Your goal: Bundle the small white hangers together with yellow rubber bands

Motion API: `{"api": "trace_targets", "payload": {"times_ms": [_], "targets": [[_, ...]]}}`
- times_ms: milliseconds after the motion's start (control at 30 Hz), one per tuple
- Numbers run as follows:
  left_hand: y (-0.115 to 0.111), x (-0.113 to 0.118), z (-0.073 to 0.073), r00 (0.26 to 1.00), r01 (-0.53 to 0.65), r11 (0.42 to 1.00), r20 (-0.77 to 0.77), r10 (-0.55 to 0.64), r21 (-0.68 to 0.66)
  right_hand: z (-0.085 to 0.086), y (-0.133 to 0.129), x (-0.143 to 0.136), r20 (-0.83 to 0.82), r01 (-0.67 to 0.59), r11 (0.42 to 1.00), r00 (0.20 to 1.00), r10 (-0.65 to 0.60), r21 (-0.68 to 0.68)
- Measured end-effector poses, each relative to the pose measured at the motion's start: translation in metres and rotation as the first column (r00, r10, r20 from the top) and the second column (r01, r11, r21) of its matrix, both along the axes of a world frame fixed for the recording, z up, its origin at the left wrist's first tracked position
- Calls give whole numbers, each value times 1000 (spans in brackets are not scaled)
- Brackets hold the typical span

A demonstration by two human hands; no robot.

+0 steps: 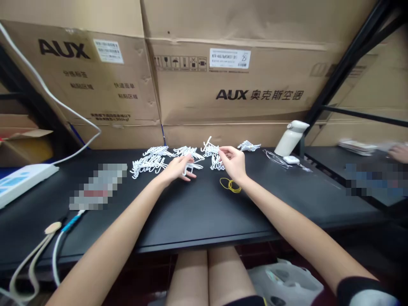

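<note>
Several small piles of white hooks lie in a row along the back of the black table, among them a left pile (148,165) and a far right bundle (249,146). My left hand (177,169) is at the middle of the row, thumb and fingers closed around a few white hooks (188,169) that show between them. My right hand (234,163) pinches a white hook (208,142) at the edge of another pile; its fingertips partly cover the grip. Yellow rubber bands (234,187) lie just below my right wrist.
Large cardboard boxes (191,102) stand behind the table (204,212). On the right are a white bottle (291,138), a small white case (291,160) and a cable. A power strip (25,180) and a blurred-out item (98,187) lie left. Another person's hand (398,152) shows far right.
</note>
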State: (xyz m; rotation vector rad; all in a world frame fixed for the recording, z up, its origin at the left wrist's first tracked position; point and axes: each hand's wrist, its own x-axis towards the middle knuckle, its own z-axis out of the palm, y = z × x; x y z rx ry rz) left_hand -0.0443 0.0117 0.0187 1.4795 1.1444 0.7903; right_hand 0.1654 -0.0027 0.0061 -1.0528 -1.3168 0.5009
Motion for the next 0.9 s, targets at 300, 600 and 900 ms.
{"api": "trace_targets", "payload": {"times_ms": [300,600,900], "targets": [[-6,3,10,993,37,995,113,-26,-93,-10,-5,-6,125,-71,997,990,67,22],[-13,5,13,982,103,987,172,-80,-124,-10,-9,-10,309,-199,980,933,185,14],[-13,7,8,995,41,999,98,-37,-34,-9,-14,-15,68,-404,904,907,415,-139]]}}
